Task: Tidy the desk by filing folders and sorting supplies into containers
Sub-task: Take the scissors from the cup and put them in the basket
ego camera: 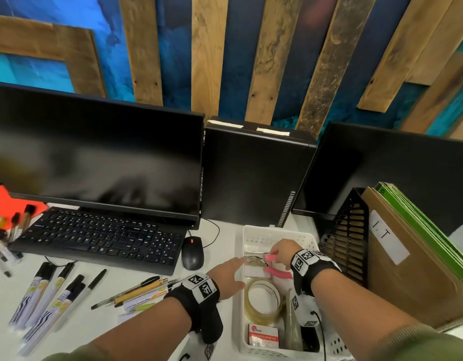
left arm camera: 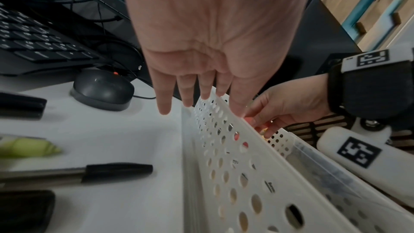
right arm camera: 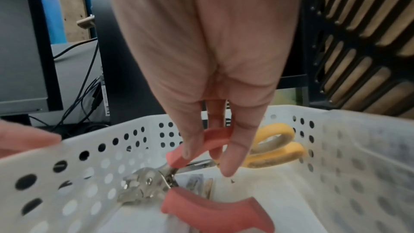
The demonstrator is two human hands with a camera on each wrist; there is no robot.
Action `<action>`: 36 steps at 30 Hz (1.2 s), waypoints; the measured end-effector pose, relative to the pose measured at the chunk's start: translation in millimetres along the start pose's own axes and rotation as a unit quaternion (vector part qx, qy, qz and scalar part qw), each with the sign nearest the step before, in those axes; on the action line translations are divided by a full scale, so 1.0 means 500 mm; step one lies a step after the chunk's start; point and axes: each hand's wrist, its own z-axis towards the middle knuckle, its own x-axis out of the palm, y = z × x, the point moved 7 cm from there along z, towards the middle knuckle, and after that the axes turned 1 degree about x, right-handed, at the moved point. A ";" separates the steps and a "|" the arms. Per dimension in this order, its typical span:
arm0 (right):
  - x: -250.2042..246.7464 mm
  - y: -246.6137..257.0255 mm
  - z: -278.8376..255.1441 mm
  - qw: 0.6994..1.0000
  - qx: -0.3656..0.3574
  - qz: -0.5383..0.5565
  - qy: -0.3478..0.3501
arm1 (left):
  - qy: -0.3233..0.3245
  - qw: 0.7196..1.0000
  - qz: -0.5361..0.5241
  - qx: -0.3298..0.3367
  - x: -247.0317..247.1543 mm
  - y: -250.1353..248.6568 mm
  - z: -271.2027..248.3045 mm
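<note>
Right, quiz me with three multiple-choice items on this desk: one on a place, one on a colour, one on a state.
1. Where do the yellow-handled scissors lie?
A. on the keyboard
B. in the white basket
C. in the black file holder

2. What colour are the handles of the tool that the right hand pinches?
A. pink
B. blue
C. green

3. How is the left hand?
A. curled round a marker
B. cupped over the mouse
C. open, fingers straight at the basket's rim

Key:
1 B, the right wrist view shows the scissors against the basket's far wall.
2 A, both handles show pink there.
3 C, the left wrist view shows straight fingers holding nothing.
</note>
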 end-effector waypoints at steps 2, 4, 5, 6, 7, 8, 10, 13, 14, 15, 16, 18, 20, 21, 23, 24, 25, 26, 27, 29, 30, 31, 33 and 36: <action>-0.011 -0.002 0.004 0.999 -0.007 -0.025 -0.028 | 0.004 1.000 0.007 0.004 -0.001 -0.001 -0.001; -0.022 -0.018 0.011 0.997 0.008 -0.046 -0.060 | 0.007 1.000 0.009 0.004 0.001 0.003 0.002; -0.028 -0.028 0.010 0.995 0.027 -0.062 -0.071 | 0.008 1.000 0.008 0.004 0.002 0.004 0.001; -0.024 -0.038 0.015 0.994 0.043 -0.074 -0.065 | 0.010 1.000 0.008 0.003 0.004 0.005 0.001; -0.018 -0.044 0.012 0.994 0.052 -0.086 -0.050 | 0.012 1.000 0.007 0.003 0.005 0.006 0.001; -0.003 -0.047 0.013 0.994 0.053 -0.096 -0.025 | 0.013 1.000 0.007 0.003 0.007 0.006 0.001; 0.027 -0.044 0.004 0.992 0.040 -0.117 0.017 | 0.015 1.000 0.003 0.002 0.009 0.006 0.000; 0.061 -0.033 -0.010 0.986 -0.002 -0.168 0.001 | 0.024 1.000 -0.001 0.001 0.013 0.005 -0.002; 0.070 -0.033 -0.015 0.985 -0.015 -0.174 -0.010 | 0.028 1.000 -0.003 0.000 0.014 0.006 -0.003; 0.078 -0.034 -0.017 0.986 -0.016 -0.167 -0.019 | 0.031 0.999 -0.006 -0.002 0.016 0.006 -0.003; 0.087 -0.039 -0.013 0.988 -0.020 -0.151 -0.019 | 0.034 0.999 -0.007 -0.003 0.017 0.007 -0.003; 0.098 -0.046 -0.004 0.993 -0.009 -0.116 0.000 | 0.035 0.999 -0.008 -0.004 0.019 0.007 -0.004; 0.093 -0.047 -0.002 0.997 0.002 -0.081 0.009 | 0.036 0.999 -0.008 -0.005 0.020 0.008 -0.004; 0.088 -0.046 -0.003 0.998 0.005 -0.066 0.013 | 0.036 0.999 -0.008 -0.004 0.020 0.008 -0.003; 0.079 -0.040 -0.001 0.998 -0.005 -0.053 0.018 | 0.028 1.000 -0.012 -0.001 0.018 0.008 -0.001; 0.075 -0.038 0.001 0.999 -0.010 -0.046 0.017 | 0.021 1.000 -0.016 0.001 0.017 0.009 0.001; 0.068 -0.032 -0.001 0.999 -0.012 -0.035 0.010 | 0.013 1.000 -0.019 0.003 0.017 0.011 0.003; 0.065 -0.029 -0.001 1.000 -0.011 -0.026 0.006 | 0.005 1.000 -0.020 0.004 0.016 0.013 0.005; 0.062 -0.025 -0.003 1.000 -0.008 -0.021 0.003 | -0.004 1.000 -0.018 0.004 0.016 0.016 0.007; 0.054 -0.014 -0.012 1.000 -0.012 -0.014 -0.009 | -0.027 1.000 -0.003 0.003 0.016 0.024 0.013; 0.050 -0.008 -0.017 1.000 -0.014 -0.009 -0.018 | -0.042 0.999 0.006 0.002 0.014 0.028 0.014; 0.043 -0.002 -0.024 0.999 -0.013 -0.002 -0.030 | -0.061 0.998 0.012 0.003 0.010 0.030 0.013; 0.021 0.016 -0.037 0.997 -0.025 0.024 -0.072 | -0.108 0.994 0.016 0.009 -0.004 0.032 0.009; -0.011 0.052 -0.064 0.985 -0.051 0.092 -0.136 | -0.170 0.985 0.015 0.015 -0.026 0.039 -0.009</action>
